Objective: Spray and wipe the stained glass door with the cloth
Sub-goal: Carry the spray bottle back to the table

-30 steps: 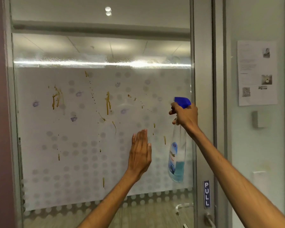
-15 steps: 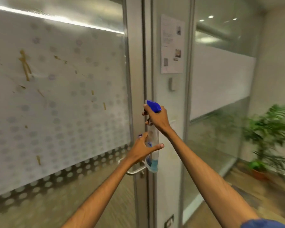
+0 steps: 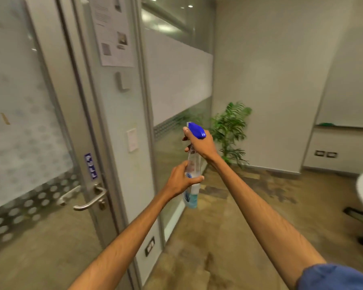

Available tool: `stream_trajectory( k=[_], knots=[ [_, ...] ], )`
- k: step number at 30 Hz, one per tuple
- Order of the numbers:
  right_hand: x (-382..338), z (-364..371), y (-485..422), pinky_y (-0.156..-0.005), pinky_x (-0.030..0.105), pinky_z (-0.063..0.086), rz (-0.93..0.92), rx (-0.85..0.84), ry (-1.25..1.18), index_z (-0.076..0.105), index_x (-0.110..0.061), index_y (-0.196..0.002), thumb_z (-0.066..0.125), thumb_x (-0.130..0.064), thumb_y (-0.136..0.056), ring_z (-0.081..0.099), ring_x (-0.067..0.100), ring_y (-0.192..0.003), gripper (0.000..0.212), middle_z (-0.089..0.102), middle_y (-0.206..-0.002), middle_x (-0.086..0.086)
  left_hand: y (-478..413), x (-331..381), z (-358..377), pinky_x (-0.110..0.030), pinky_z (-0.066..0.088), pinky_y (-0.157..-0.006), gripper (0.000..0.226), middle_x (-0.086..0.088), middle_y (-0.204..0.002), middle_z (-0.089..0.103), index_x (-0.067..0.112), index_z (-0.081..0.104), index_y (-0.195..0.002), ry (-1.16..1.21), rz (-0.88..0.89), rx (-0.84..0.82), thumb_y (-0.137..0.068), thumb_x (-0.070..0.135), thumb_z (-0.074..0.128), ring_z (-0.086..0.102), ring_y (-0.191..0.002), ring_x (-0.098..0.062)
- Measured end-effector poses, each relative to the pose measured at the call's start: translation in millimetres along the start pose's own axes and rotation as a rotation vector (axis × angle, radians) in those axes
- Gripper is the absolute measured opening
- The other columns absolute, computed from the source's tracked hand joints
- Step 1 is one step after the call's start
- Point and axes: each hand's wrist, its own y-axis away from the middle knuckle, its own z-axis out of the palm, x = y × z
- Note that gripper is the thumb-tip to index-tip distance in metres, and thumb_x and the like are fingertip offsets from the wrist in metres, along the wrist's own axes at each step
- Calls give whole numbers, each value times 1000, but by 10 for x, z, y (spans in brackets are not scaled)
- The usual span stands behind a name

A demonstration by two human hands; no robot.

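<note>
Since 1 second ago your head has turned to the right, so the door now stands at the left edge of the view. Your left hand has left the glass and come to the bottle. Your left hand (image 3: 180,181) wraps around the middle of the bottle (image 3: 190,199), with the fingers curled on it. Your right hand (image 3: 201,145) grips the neck under the blue trigger head, fingers curled too. The bottle hangs nearly upright between them, well apart from the door (image 3: 19,101).

I judge that wiping is not begun, because 1 yellow stain (image 3: 5,118) shows on the frosted glass. I count 2 hands, 1 bottle, 1 stain in view, 1 plant (image 3: 228,130) and 0 cloths.
</note>
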Motion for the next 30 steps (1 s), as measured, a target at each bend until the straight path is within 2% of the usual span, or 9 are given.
stream_trajectory(
  k=[2, 5, 9, 13, 16, 19, 23, 27, 30],
  knots=[
    [119, -382, 51, -51, 26, 52, 17, 49, 30, 67, -15, -89, 63, -48, -93, 72, 20, -58, 33, 76, -89, 2, -82, 168, 367, -15, 47, -79, 61, 10, -112, 64, 16, 60, -124, 27, 27, -37, -72, 41, 83, 62, -101, -7],
    [292, -958, 129, -52, 28, 52, 46, 123, 56, 66, -18, -85, 66, -48, -90, 71, 18, -57, 30, 75, -85, -1, -219, 402, 941, -28, 53, -86, 59, 2, -116, 69, 12, 61, -122, 63, 56, -99, -73, 37, 84, 65, -105, -13],
    [567, -1742, 230, -67, 43, 59, 95, 206, 79, 67, -14, -82, 71, -44, -88, 71, 20, -62, 31, 75, -83, 3, -395, 691, 1709, -38, 55, -85, 56, -5, -110, 71, 9, 63, -112, 78, 84, -165, -70, 41, 85, 66, -100, -19],
    [837, -2614, 343, -57, 27, 54, 123, 262, 151, 61, 5, -84, 71, -43, -89, 71, 24, -61, 49, 70, -93, 30, -553, 1034, 2535, -37, 56, -85, 56, -6, -109, 71, 10, 65, -111, 105, 112, -218, -69, 39, 86, 66, -101, -19],
    [1028, -3253, 444, -61, 29, 54, 141, 289, 213, 60, 13, -95, 69, -42, -90, 71, 23, -61, 57, 69, -96, 31, -647, 1299, 3168, -34, 55, -86, 63, -7, -115, 71, 9, 65, -118, 119, 130, -267, -69, 41, 86, 66, -106, -20],
    [1192, -3863, 577, -66, 31, 57, 162, 318, 252, 66, 4, -98, 68, -42, -90, 71, 15, -60, 47, 75, -94, 14, -718, 1567, 3764, -34, 55, -88, 66, -8, -117, 70, 10, 64, -121, 132, 152, -317, -69, 43, 86, 66, -108, -21],
    [1372, -4656, 812, -62, 18, 57, 191, 368, 289, 67, -7, -99, 66, -42, -92, 71, 8, -61, 36, 73, -90, -1, -745, 1927, 4511, -36, 54, -93, 72, -7, -125, 68, 10, 60, -129, 152, 196, -401, -69, 42, 86, 64, -113, -21],
    [1555, -5370, 1038, -66, 23, 57, 225, 440, 311, 64, -22, -87, 67, -44, -90, 72, 13, -67, 22, 73, -88, -1, -760, 2268, 5214, -31, 54, -89, 69, -4, -120, 67, 14, 59, -126, 176, 251, -498, -70, 43, 86, 65, -108, -20],
    [1713, -5846, 1228, -62, 19, 55, 251, 528, 320, 66, -18, -90, 69, -44, -89, 72, 13, -64, 26, 72, -80, 2, -776, 2493, 5709, -35, 56, -90, 67, -5, -120, 68, 12, 59, -126, 156, 298, -574, -73, 44, 84, 65, -104, -18]
  ],
)
